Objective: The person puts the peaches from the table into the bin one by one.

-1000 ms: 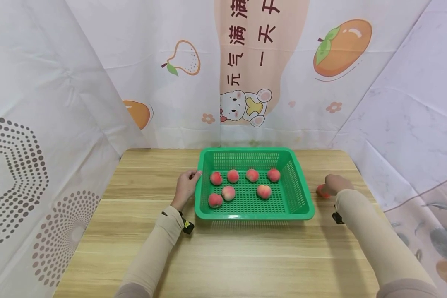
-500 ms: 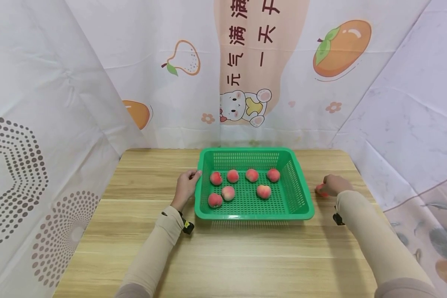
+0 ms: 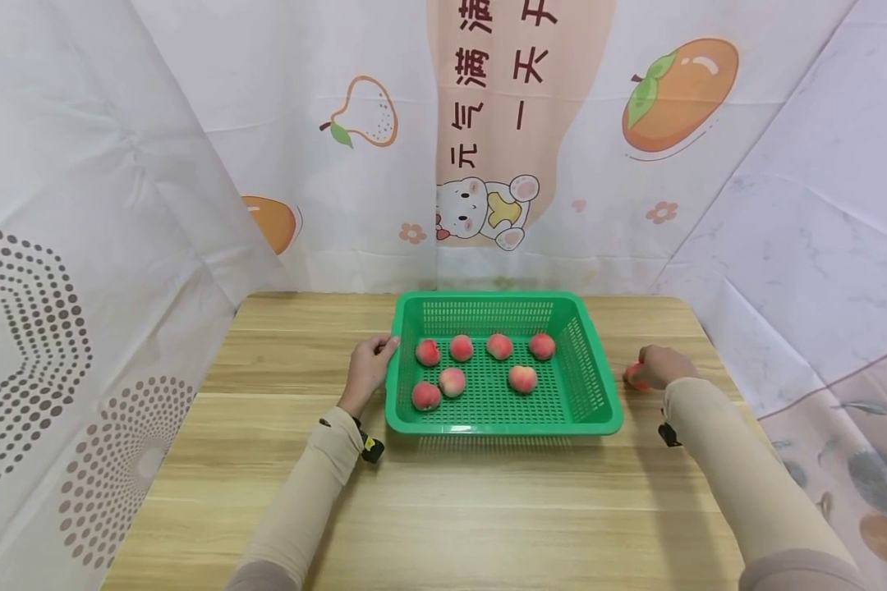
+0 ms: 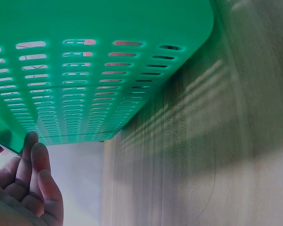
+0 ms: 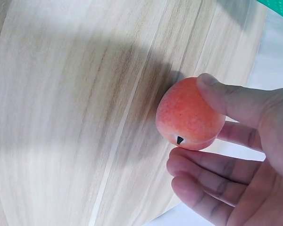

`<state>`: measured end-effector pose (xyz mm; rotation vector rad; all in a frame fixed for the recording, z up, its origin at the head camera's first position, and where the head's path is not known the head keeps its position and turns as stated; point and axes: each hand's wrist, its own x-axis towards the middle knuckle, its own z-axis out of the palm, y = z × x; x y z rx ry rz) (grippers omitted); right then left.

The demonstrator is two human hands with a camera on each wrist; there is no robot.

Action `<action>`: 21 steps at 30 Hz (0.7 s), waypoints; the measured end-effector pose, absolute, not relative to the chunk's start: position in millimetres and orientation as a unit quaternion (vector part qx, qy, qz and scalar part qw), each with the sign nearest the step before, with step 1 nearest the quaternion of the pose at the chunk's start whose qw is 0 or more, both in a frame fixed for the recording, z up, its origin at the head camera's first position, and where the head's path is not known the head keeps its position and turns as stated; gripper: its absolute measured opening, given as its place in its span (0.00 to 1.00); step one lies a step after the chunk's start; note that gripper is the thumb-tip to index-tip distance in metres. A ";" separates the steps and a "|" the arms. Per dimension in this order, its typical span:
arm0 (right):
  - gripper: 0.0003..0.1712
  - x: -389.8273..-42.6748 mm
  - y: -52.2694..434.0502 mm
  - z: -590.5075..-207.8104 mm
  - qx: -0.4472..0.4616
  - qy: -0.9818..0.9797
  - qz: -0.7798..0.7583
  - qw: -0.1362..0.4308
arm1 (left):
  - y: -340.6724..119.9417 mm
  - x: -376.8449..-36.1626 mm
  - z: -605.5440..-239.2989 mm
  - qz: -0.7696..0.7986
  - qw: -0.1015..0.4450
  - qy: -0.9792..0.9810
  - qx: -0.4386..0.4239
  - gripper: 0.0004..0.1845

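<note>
A green plastic basket [image 3: 503,428] with slotted sides stands on the table and holds several red-and-cream peaches [image 3: 522,379]. At its left side, my left hand [image 3: 368,373] grips the rim; the left wrist view shows the fingers [image 4: 40,160] against the outer face below the rim. My right hand [image 3: 665,367] is right of the basket and pinches one more peach [image 5: 186,113] between thumb and fingers. A small dark mark shows on that peach in the right wrist view. It sits close to the wood, and the other fingers curve loosely below it.
The wooden table [image 3: 480,525] ends at the back against a printed white curtain [image 3: 355,197]. More cloth hangs along the left and right sides. A small black camera is strapped at each wrist.
The right hand and its peach have shifted very slightly to the left. My left hand stays on the basket's rim, and the peaches inside keep their places.
</note>
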<state>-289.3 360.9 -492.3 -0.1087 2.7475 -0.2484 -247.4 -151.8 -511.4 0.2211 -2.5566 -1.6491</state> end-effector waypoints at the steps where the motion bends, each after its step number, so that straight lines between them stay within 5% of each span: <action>1: 0.32 -289.4 360.4 -492.3 -0.041 0.978 -0.089 0.186 | -151.8 -247.2 -511.3 -0.539 0.045 -0.838 0.072 0.22; 11: 0.22 -289.0 356.7 -488.6 -0.051 0.983 -0.080 0.159 | -151.1 -247.0 -509.3 -0.533 0.045 -0.842 0.067 0.22; 21: 0.27 -294.1 359.2 -493.0 -0.050 0.981 -0.074 0.170 | -152.3 -247.2 -510.9 -0.538 0.043 -0.839 0.069 0.22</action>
